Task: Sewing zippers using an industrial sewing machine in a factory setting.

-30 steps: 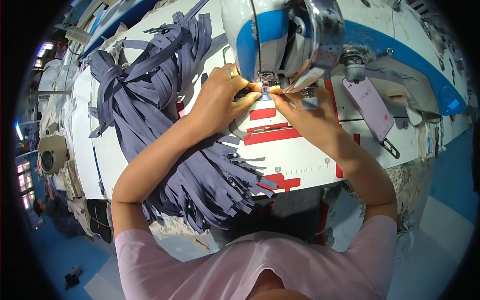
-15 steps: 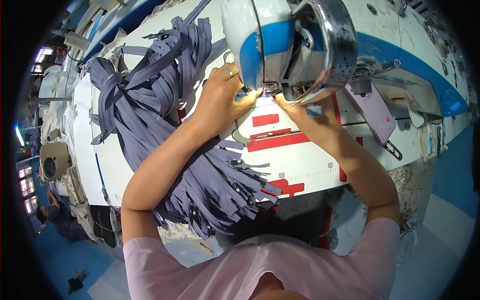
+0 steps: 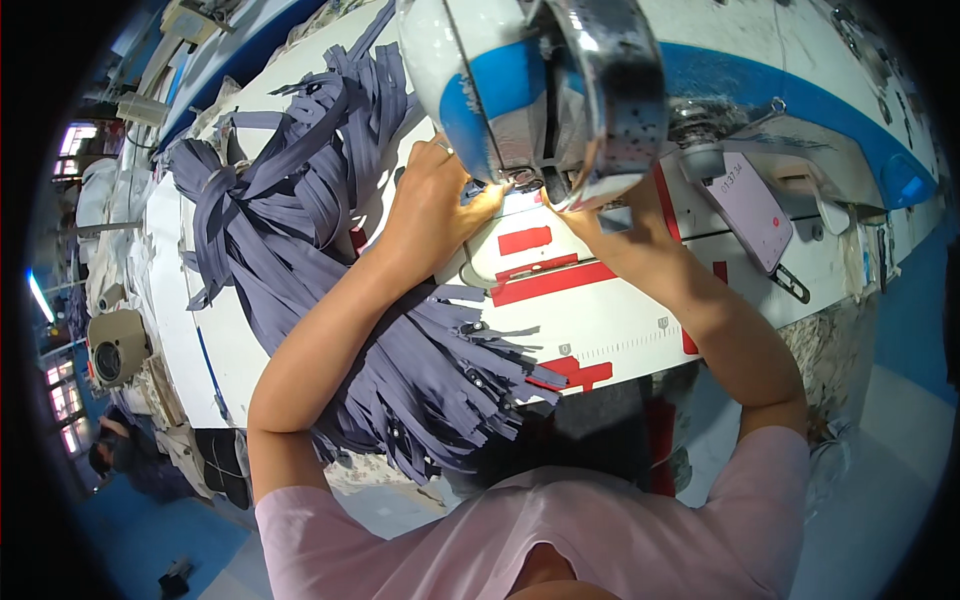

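A white and blue sewing machine head [image 3: 500, 85] stands over a pale work surface. My left hand [image 3: 430, 200] lies just left of its presser foot [image 3: 522, 180], thumb and fingers closed together. A small dark piece, perhaps cloth, shows by those fingers, mostly hidden by hand and machine. My right hand [image 3: 630, 235] reaches in from the other side, its thumb close to the foot; the machine hides most of its fingers. Beside and beneath my left forearm spreads a big bundle of grey-purple zippers [image 3: 280, 235], knotted near its far end, with small sliders near the loose ends.
Right of the machine a phone [image 3: 750, 205] lies face up on the white table [image 3: 600, 325]. Red tape strips [image 3: 555, 284] and a printed scale mark the table near its front edge. A blue pen-like stick [image 3: 210, 365] lies at left. Another person [image 3: 135, 455] is at far left.
The view has shifted a little, so the machine head appears farther left and the phone slightly right. Both hands stay at the presser foot. Less of the dark piece shows now.
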`<state>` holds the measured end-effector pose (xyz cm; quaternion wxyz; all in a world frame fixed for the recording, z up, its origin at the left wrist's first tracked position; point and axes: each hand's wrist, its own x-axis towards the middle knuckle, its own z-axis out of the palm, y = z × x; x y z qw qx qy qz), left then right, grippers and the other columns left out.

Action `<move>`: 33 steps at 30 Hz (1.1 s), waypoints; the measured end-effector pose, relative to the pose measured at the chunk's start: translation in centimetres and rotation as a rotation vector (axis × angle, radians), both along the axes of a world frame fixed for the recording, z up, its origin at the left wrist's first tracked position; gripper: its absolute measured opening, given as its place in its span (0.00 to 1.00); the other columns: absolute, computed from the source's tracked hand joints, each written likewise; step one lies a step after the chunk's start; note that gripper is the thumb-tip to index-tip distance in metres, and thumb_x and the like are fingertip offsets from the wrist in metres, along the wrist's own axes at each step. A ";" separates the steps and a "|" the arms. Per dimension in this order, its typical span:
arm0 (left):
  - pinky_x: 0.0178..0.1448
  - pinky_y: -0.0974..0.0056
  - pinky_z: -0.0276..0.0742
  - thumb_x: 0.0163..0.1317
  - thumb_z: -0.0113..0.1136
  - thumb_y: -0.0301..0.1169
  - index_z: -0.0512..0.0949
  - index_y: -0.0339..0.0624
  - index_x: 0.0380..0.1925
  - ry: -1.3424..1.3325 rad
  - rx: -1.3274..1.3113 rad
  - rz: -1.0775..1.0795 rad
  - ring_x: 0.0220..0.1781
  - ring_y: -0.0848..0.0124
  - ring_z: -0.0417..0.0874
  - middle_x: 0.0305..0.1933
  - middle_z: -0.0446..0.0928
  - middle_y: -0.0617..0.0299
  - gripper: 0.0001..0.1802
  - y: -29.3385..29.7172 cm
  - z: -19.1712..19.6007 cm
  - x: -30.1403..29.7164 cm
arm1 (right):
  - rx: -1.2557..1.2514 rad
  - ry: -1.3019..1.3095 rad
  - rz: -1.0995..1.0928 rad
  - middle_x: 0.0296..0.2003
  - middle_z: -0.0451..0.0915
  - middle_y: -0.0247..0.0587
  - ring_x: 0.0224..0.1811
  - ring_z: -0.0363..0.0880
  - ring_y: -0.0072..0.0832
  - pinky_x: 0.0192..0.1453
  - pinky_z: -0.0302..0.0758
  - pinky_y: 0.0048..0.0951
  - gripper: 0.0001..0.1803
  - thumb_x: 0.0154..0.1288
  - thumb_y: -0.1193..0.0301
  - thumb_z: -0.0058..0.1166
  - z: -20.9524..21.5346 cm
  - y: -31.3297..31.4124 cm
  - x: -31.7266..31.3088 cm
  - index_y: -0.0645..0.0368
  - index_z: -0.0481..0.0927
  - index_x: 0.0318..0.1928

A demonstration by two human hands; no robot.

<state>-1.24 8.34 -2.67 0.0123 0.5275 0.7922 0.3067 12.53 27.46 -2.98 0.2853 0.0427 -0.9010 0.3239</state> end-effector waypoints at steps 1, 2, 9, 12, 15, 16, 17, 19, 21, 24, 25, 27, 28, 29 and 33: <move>0.51 0.55 0.68 0.53 0.72 0.30 0.82 0.39 0.42 -0.012 -0.004 0.012 0.48 0.53 0.76 0.45 0.79 0.51 0.16 0.2 0.0 0.0 | 0.002 0.001 -0.009 0.27 0.79 0.46 0.33 0.78 0.47 0.36 0.73 0.48 0.05 0.52 0.74 0.60 0.5 0.1 0.1 0.58 0.78 0.31; 0.52 0.55 0.68 0.52 0.72 0.29 0.82 0.39 0.42 0.030 -0.005 0.022 0.48 0.53 0.76 0.45 0.79 0.52 0.17 0.3 0.3 0.1 | 0.017 0.019 0.005 0.27 0.79 0.46 0.33 0.78 0.47 0.37 0.73 0.49 0.05 0.52 0.74 0.60 0.9 0.2 0.1 0.59 0.79 0.31; 0.53 0.54 0.69 0.52 0.72 0.27 0.82 0.39 0.45 0.016 -0.059 0.029 0.48 0.50 0.76 0.46 0.79 0.50 0.18 0.4 -0.3 -0.1 | 0.131 0.007 -0.036 0.25 0.78 0.48 0.33 0.79 0.48 0.38 0.75 0.50 0.03 0.52 0.74 0.57 0.6 0.5 0.1 0.60 0.80 0.28; 0.53 0.53 0.69 0.52 0.72 0.27 0.82 0.39 0.45 0.008 -0.003 0.019 0.48 0.49 0.76 0.46 0.79 0.49 0.19 0.3 -0.1 0.2 | 0.127 0.035 -0.038 0.23 0.78 0.48 0.33 0.79 0.48 0.37 0.76 0.49 0.03 0.52 0.74 0.58 1.2 0.1 0.0 0.61 0.79 0.25; 0.53 0.53 0.69 0.52 0.72 0.26 0.81 0.39 0.46 0.090 -0.083 0.006 0.48 0.49 0.76 0.46 0.79 0.49 0.19 0.0 -0.1 0.1 | 0.201 0.044 -0.077 0.24 0.78 0.49 0.32 0.79 0.48 0.36 0.76 0.48 0.03 0.51 0.75 0.58 1.6 -0.2 0.2 0.61 0.79 0.24; 0.53 0.53 0.69 0.52 0.72 0.26 0.81 0.39 0.46 0.090 -0.083 0.004 0.48 0.49 0.76 0.46 0.79 0.49 0.19 0.1 -0.1 0.2 | 0.200 0.043 -0.080 0.24 0.78 0.49 0.32 0.79 0.48 0.36 0.76 0.48 0.03 0.51 0.75 0.58 1.4 -0.2 0.2 0.61 0.79 0.24; 0.53 0.52 0.69 0.52 0.72 0.26 0.81 0.39 0.46 0.066 -0.080 0.017 0.48 0.49 0.76 0.46 0.79 0.49 0.19 0.1 -0.2 0.2 | 0.190 0.030 -0.091 0.24 0.78 0.49 0.32 0.79 0.47 0.36 0.76 0.48 0.03 0.51 0.76 0.58 1.2 -0.2 0.1 0.61 0.79 0.25; 0.53 0.52 0.69 0.52 0.72 0.26 0.81 0.39 0.46 0.042 -0.077 0.028 0.48 0.49 0.76 0.45 0.79 0.49 0.20 0.2 -0.3 0.2 | 0.180 0.016 -0.105 0.24 0.78 0.49 0.31 0.79 0.47 0.35 0.76 0.48 0.02 0.51 0.76 0.58 0.9 0.0 0.1 0.61 0.79 0.25; 0.53 0.52 0.69 0.52 0.72 0.26 0.82 0.40 0.46 0.046 -0.025 0.053 0.48 0.49 0.76 0.45 0.79 0.49 0.19 0.3 -0.7 0.1 | 0.319 0.032 -0.095 0.25 0.79 0.49 0.33 0.80 0.46 0.37 0.77 0.47 0.03 0.51 0.76 0.58 0.7 0.3 0.1 0.61 0.79 0.23; 0.53 0.52 0.69 0.52 0.71 0.26 0.82 0.40 0.45 0.087 -0.076 0.020 0.48 0.50 0.77 0.45 0.80 0.50 0.19 0.1 -0.5 -0.1 | 0.312 0.015 -0.159 0.25 0.80 0.48 0.35 0.81 0.44 0.39 0.79 0.45 0.06 0.52 0.74 0.57 1.2 -0.3 -0.1 0.62 0.79 0.20; 0.53 0.52 0.69 0.52 0.71 0.26 0.82 0.40 0.45 0.086 -0.075 0.020 0.48 0.50 0.77 0.45 0.80 0.50 0.19 0.2 -0.5 -0.1 | 0.313 0.015 -0.159 0.25 0.80 0.48 0.35 0.81 0.44 0.39 0.79 0.45 0.06 0.52 0.74 0.57 1.1 -0.2 -0.1 0.62 0.79 0.20; 0.54 0.53 0.69 0.52 0.71 0.26 0.82 0.40 0.45 0.089 -0.024 0.008 0.49 0.50 0.77 0.45 0.80 0.49 0.18 0.3 -0.6 -0.2 | 0.353 -0.046 -0.132 0.26 0.81 0.49 0.36 0.82 0.44 0.40 0.79 0.44 0.07 0.54 0.73 0.56 0.8 0.1 0.2 0.62 0.80 0.21; 0.54 0.53 0.69 0.52 0.71 0.26 0.82 0.40 0.45 0.091 -0.026 0.012 0.49 0.50 0.77 0.45 0.80 0.49 0.18 0.3 -0.6 -0.2 | 0.351 -0.044 -0.128 0.26 0.81 0.49 0.36 0.82 0.44 0.40 0.79 0.44 0.07 0.54 0.73 0.56 0.9 0.2 0.2 0.62 0.80 0.21; 0.54 0.53 0.68 0.52 0.71 0.26 0.82 0.39 0.44 0.077 -0.016 0.018 0.49 0.51 0.77 0.45 0.80 0.49 0.18 0.3 -0.6 -0.2 | 0.335 -0.084 -0.118 0.26 0.81 0.49 0.36 0.81 0.44 0.39 0.79 0.44 0.07 0.54 0.72 0.56 0.9 0.2 0.3 0.61 0.80 0.22; 0.54 0.54 0.68 0.52 0.71 0.26 0.82 0.39 0.44 0.060 -0.029 0.031 0.49 0.51 0.77 0.45 0.79 0.50 0.17 0.3 -0.7 -0.2 | 0.260 -0.089 -0.123 0.26 0.81 0.48 0.35 0.81 0.44 0.39 0.78 0.45 0.05 0.55 0.72 0.56 1.6 -0.3 0.3 0.59 0.81 0.25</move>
